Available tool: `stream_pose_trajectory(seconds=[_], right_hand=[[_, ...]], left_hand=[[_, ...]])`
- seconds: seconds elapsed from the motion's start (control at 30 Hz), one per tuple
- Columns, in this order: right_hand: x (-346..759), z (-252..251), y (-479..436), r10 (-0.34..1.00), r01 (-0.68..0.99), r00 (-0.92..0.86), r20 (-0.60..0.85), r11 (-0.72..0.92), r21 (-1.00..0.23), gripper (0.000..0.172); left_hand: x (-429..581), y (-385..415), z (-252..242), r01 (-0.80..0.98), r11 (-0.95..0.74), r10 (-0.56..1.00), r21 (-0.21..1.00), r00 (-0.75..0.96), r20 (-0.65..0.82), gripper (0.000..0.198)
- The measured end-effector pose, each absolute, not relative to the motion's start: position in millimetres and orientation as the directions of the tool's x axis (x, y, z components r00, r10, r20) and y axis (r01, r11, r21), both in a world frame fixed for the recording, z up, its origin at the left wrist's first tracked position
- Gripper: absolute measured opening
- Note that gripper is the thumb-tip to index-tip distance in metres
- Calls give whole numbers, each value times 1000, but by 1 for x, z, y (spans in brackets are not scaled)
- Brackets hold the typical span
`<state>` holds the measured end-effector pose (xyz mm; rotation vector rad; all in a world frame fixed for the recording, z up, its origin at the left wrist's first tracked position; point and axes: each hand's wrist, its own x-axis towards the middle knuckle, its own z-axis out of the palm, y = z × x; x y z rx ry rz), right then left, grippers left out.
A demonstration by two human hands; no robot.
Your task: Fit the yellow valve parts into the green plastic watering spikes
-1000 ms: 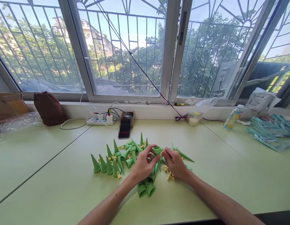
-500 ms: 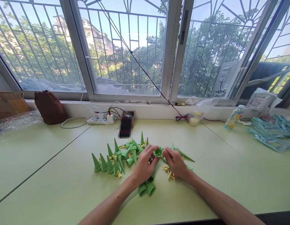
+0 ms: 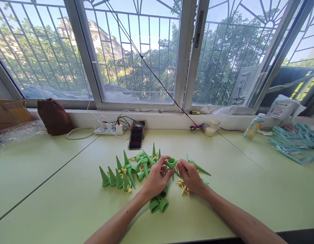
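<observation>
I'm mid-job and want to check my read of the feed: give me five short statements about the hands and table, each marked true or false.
1. The left hand holds a green cone, open end up. True.
2. The right hand is spread wide open. False: it is curled shut; whether it grips anything is hard to tell.
3. The leftmost cone stands tip up. True.
4. The bottle is left of the brown bag in the picture. False: it is to the right.
5. Small yellow pieces lie by the right hand. True.
</observation>
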<state>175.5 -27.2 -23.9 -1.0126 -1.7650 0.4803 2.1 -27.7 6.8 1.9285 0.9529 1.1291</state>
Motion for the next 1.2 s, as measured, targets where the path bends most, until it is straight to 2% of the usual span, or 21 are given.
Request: stream_pose_trajectory(seconds=[0.23,0.43,0.73,0.93,1.2], right_hand=[[175,-21,-27,782,459,-147,606,596,-658,39],[175,-19,-29,776,462,-159,610,605,-649,38],[175,-18,-30,786,451,-181,591,601,-660,37],[174,-16,-30,783,450,-200,589,608,-654,34],[173,-18,-30,789,467,-192,584,597,-653,36]], left_hand=[[2,-28,8,96,-424,846,901,396,357,37],[3,-21,-1,-85,-223,869,971,434,238,38],[2,-19,5,-145,-53,899,988,423,111,49],[2,-19,6,-140,-41,910,989,405,95,51],[2,-18,3,-117,-97,905,988,402,136,44]])
